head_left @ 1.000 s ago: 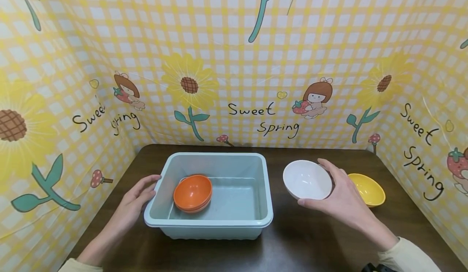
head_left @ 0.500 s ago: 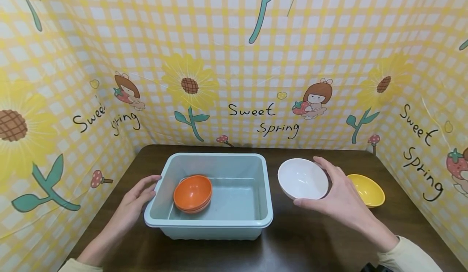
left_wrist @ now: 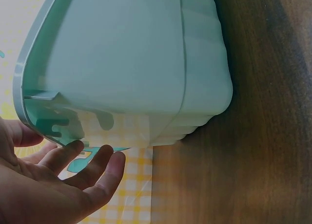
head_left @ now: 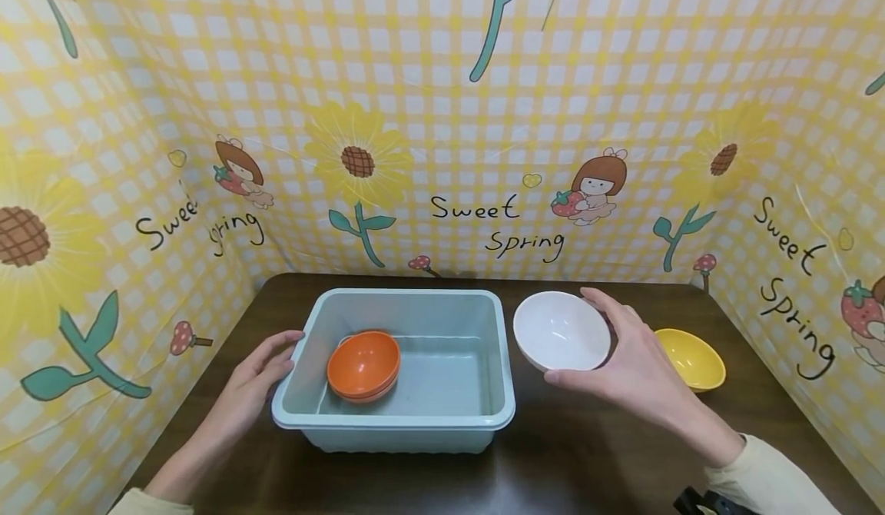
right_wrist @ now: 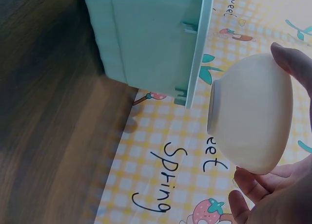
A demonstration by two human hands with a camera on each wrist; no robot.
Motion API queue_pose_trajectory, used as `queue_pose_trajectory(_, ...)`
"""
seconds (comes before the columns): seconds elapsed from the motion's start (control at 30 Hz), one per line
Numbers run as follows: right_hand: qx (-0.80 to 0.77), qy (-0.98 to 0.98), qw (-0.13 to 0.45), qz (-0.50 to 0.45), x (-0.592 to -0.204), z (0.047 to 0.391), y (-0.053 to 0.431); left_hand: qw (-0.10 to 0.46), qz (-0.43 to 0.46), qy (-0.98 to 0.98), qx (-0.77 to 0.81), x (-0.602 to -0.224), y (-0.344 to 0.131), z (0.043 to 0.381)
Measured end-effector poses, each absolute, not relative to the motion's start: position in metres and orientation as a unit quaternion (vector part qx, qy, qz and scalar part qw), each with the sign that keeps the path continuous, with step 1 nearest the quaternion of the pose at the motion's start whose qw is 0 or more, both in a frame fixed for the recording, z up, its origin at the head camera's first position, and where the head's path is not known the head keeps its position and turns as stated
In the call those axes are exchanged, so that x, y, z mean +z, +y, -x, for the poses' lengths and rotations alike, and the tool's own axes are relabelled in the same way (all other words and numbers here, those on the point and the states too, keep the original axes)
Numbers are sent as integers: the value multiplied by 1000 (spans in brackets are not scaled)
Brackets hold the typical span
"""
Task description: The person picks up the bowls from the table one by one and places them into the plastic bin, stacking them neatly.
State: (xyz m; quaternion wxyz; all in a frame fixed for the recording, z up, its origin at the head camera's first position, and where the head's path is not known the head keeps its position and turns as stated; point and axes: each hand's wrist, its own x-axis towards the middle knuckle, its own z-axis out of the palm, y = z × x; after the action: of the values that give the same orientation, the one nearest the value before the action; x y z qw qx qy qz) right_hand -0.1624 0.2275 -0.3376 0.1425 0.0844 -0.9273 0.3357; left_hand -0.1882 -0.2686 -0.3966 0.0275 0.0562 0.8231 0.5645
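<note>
R hand [head_left: 632,361] grips wht bowl [head_left: 560,330], 3 o'clk of blue tub [head_left: 394,423]; L hand [head_left: 250,380], fingers loose, touches its 9 o'clk rim.

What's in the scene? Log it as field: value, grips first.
right grip: holds white bowl by its sides, thumb on the near side
left grip: fingers at left rim of tub
white bowl: right of tub, open side up, raised off table
tub: light blue-green, on table
stack: in tub, left part, orange bowl on top, count unclear
yellow bowl: on table, far right, partly hidden by right grip
backdrop: yellow checked, "Sweet Spring" print
</note>
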Motion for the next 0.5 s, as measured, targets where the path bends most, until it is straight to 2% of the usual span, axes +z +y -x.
queue_pose_trajectory(0.5,346,-922,131,-114,-329,171,209,15,-75,820,568,-396,-268,187)
